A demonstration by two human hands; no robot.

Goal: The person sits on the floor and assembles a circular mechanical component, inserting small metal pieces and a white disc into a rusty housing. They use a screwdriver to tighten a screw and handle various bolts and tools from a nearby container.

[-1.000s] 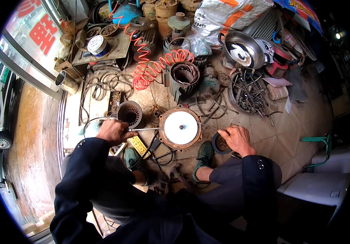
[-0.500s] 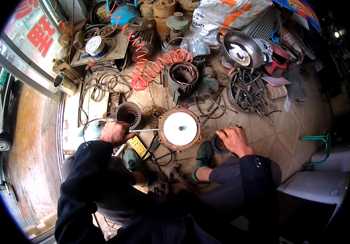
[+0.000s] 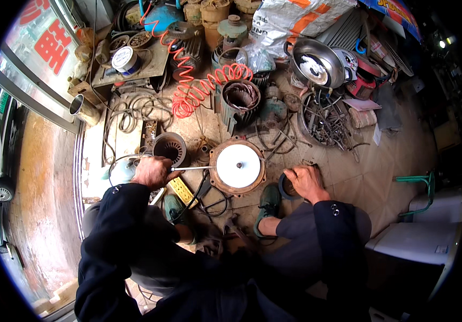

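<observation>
My left hand (image 3: 153, 170) is closed round a screwdriver (image 3: 190, 168); its handle is mostly hidden in the fist. The thin metal shaft points right, its tip at the left edge of a rusty round motor cover (image 3: 217, 182). A white disc (image 3: 233, 166) with a small dark centre covers the middle of that part. To the right, my right hand (image 3: 307, 182) has its fingers curled down beside a dark ring-shaped part (image 3: 286, 189). What those fingers hold, if anything, is hidden. A slotted motor stator (image 3: 173, 147) stands just beyond my left hand.
A yellow power strip (image 3: 181, 191) and black cables lie by my left shoe (image 3: 174, 208). Beyond the cover stand a finned motor housing (image 3: 240, 104) and a coiled red air hose (image 3: 188, 102). A basin of metal parts (image 3: 325, 121) sits far right; a hammer (image 3: 236, 231) lies between my feet.
The view has shifted slightly. Both hands keep nearly the same places, and the screwdriver tip remains at the cover's left edge.
</observation>
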